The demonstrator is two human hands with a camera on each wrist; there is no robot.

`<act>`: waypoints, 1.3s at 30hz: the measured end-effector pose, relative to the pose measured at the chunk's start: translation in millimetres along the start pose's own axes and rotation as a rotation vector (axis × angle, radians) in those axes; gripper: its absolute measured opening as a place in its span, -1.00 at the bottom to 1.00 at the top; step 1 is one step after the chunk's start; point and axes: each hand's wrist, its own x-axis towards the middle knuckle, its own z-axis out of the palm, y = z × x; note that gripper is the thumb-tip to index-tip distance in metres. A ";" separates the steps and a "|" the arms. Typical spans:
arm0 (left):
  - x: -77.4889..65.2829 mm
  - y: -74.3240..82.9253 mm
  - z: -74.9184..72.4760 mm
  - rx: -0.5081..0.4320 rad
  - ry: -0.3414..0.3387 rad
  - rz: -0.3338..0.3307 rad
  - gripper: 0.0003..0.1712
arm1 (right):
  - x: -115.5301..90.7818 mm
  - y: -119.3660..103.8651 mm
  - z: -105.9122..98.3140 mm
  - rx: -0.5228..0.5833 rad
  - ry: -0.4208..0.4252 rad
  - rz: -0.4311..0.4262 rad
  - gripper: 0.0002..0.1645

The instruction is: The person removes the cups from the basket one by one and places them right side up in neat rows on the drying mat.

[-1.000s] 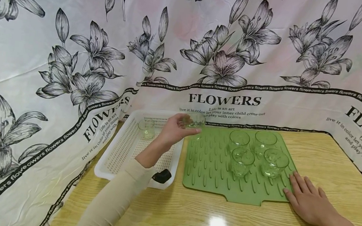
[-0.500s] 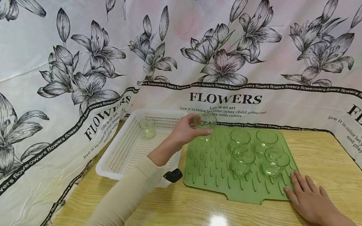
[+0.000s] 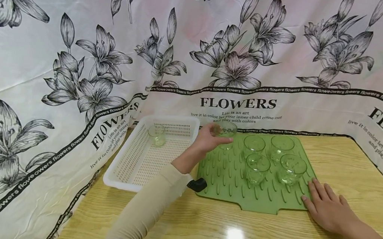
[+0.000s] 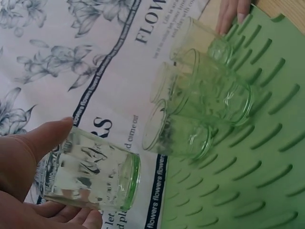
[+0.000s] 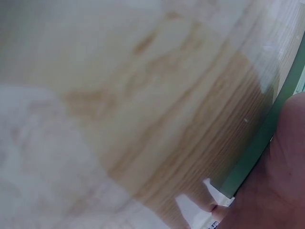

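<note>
My left hand (image 3: pixel 208 139) grips a clear drinking glass (image 4: pixel 93 171) between thumb and fingers, above the far left part of the green drying mat (image 3: pixel 221 174). Several other glasses stand upright on the mat's right half, among them a front one (image 3: pixel 257 169) and one beside it (image 3: pixel 291 170). In the left wrist view they show beyond the held glass. My right hand (image 3: pixel 331 209) lies flat on the table with fingers stretched out, fingertips right at the mat's right edge. The right wrist view has its thumb (image 5: pixel 290 143) beside the mat's green edge.
A white perforated basket (image 3: pixel 113 182) stands left of the mat, with one glass (image 3: pixel 157 136) inside at the back left. The wooden table (image 3: pixel 186 224) runs along the front. A flower-printed cloth (image 3: pixel 168 69) hangs behind and at the sides.
My left hand has carried the glass rightward, from beside the basket's right rim to over the mat. My right hand has stayed at the mat's edge.
</note>
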 end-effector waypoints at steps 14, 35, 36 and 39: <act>15.1 -19.3 36.2 -0.080 0.183 -0.041 0.02 | 0.8 -2.7 -1.5 -0.016 -0.005 0.001 -0.10; 24.0 -50.0 63.5 0.022 0.352 -0.131 -0.17 | -0.9 -2.5 -0.3 0.017 -0.004 0.005 -0.11; 23.2 -50.3 63.6 0.031 0.352 -0.127 -0.17 | -1.0 -2.9 -0.6 0.018 -0.004 0.004 -0.11; 24.1 -53.1 64.4 0.040 0.355 -0.122 -0.16 | -1.3 -3.5 -1.7 0.020 -0.004 0.004 -0.11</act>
